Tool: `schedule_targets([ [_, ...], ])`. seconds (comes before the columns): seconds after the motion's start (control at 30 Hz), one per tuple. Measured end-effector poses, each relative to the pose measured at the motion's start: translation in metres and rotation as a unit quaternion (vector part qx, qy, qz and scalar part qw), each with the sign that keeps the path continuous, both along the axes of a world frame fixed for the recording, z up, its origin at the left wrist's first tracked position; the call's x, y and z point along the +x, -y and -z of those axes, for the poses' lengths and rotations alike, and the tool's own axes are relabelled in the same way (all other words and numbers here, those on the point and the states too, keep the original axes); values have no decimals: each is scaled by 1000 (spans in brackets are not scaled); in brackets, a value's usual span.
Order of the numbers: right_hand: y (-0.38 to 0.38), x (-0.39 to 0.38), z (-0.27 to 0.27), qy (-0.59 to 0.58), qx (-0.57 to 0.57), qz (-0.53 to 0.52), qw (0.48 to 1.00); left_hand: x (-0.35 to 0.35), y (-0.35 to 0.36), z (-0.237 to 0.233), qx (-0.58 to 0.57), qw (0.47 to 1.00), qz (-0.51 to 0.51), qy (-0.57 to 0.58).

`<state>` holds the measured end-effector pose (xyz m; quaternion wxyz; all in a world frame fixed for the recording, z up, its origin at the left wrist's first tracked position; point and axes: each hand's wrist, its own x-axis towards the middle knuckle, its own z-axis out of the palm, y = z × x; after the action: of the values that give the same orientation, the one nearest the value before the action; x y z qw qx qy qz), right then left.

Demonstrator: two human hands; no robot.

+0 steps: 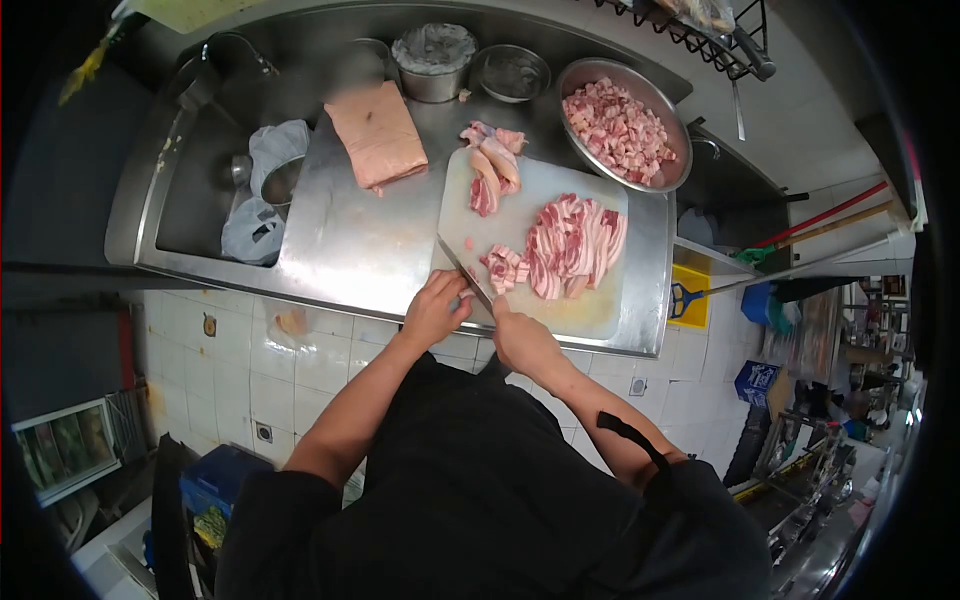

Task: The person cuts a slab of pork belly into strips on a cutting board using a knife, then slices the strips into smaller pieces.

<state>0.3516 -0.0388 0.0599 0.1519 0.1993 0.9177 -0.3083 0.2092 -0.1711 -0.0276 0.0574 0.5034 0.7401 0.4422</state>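
Observation:
My right hand (525, 342) is closed round the handle of a kitchen knife (463, 268), whose blade points up and to the left over the near left part of a white cutting board (600, 322). Against the blade's left side, my left hand (437, 305) has its fingers curled together; what lies under the fingertips is mostly hidden. Just right of the knife is a small pile of cut pork pieces (505, 267). Sliced pork belly strips (575, 245) lie overlapping beyond it. Thicker pork chunks (493, 165) rest at the board's far left corner.
A large slab of pork belly (376, 135) lies on the steel counter (345, 245). A steel bowl of diced pork (622, 125) stands at the back right. Behind are a bag-lined pot (434, 60) and a smaller bowl (512, 74). A sink (190, 215) holding plastic bags is leftward.

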Motion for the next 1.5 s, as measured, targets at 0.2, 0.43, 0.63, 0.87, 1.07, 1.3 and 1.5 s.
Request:
schedule_targets([
  [0.2,-10,-48,23,-58,-16,14,998,-9,-7,-7,-27,999,0,-18],
  [0.43,-18,-10,30,-57,-21,22,998,-9,-11,-5,-36,997,-28,-60],
  [0.63,-45,15,42,-101,-51,65,991,-22,-12,-12,-72,994,-40,-64],
  [0.87,-68,50,-22,-207,-162,212,941,-10,-66,2,3,989,-13,147],
  [1.07,-61,88,-12,-173,-255,326,894,12,-108,-21,-130,978,25,-161],
  [1.3,-42,104,11,-112,-321,365,867,-15,-89,1,-124,962,130,-208],
  [1.5,-17,76,49,-103,-423,330,838,8,-59,-4,-94,982,20,-160],
])
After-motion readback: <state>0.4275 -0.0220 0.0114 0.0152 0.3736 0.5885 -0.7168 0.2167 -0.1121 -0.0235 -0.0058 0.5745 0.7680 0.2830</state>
